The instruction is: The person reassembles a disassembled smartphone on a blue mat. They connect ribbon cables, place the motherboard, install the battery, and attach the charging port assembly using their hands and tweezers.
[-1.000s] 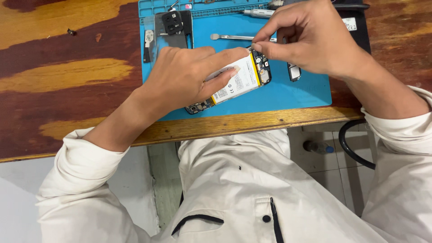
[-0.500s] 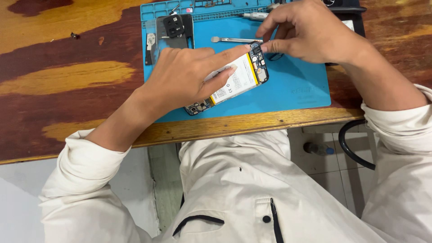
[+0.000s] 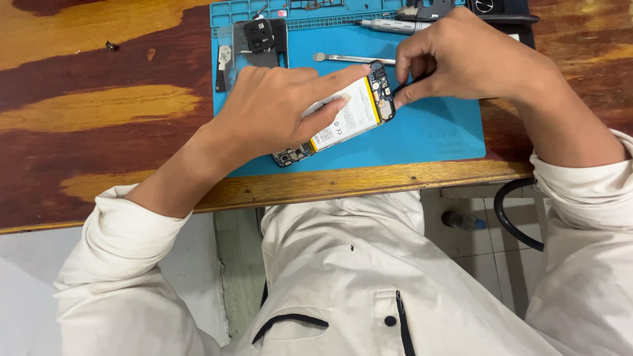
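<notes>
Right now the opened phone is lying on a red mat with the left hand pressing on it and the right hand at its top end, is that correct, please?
Not quite: the mat is blue, not red, as the head view shows. The rest holds: the left hand presses on the opened phone, and the right hand works at its top end.
</notes>
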Demonstrator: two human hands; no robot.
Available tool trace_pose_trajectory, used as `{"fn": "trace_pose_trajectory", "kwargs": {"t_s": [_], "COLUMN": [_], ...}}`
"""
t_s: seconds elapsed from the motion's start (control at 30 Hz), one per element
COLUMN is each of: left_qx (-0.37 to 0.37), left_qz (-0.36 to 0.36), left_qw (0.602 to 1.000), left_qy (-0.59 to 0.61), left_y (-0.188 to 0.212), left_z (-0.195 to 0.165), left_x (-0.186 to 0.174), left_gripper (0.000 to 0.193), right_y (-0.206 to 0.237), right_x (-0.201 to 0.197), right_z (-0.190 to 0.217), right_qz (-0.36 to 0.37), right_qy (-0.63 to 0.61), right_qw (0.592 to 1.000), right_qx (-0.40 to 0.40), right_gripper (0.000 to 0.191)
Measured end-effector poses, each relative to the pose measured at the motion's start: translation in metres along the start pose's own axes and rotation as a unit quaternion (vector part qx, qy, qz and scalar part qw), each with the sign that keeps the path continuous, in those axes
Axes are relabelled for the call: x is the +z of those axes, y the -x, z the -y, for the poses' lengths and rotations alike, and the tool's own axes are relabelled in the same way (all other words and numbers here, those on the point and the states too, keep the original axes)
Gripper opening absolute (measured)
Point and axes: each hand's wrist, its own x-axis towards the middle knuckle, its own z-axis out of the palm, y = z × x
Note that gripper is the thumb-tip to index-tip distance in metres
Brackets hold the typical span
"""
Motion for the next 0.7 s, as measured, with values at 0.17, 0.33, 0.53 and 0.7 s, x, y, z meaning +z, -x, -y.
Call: {"fn": "trace_pose_trajectory", "kwargs": {"t_s": [0.17,0.33,0.53,0.7], "left_qx": [-0.002,-0.001,-0.003,-0.004], "left_qz": [0.008,0.004,0.003,0.005], "left_qw": [1.000,1.000,1.000,1.000], "left_qy": [-0.001,0.003,0.001,0.004], "left_y": [-0.002,-0.002,-0.002,-0.002], "left_z": [-0.001,-0.002,-0.002,-0.003], "left_x": [-0.002,-0.002,-0.002,-0.002], "left_gripper": [0.043,0.042,0.042,0.042], "right_y": [0.003,0.003,-0.002,-0.001], "right_x": [-0.007,-0.007,0.003,0.003], "right_z": [-0.005,-0.011,-0.010,-0.010], "right_qz": [0.040,0.026,0.076,0.072], "right_qy": [-0.087,-0.113,-0.090,-0.211], "right_qw": [0.995,0.992,0.993,0.974], "right_qx": [0.005,-0.055,-0.015,-0.045], "right_gripper": [0.033,0.024,0.021,0.017]}}
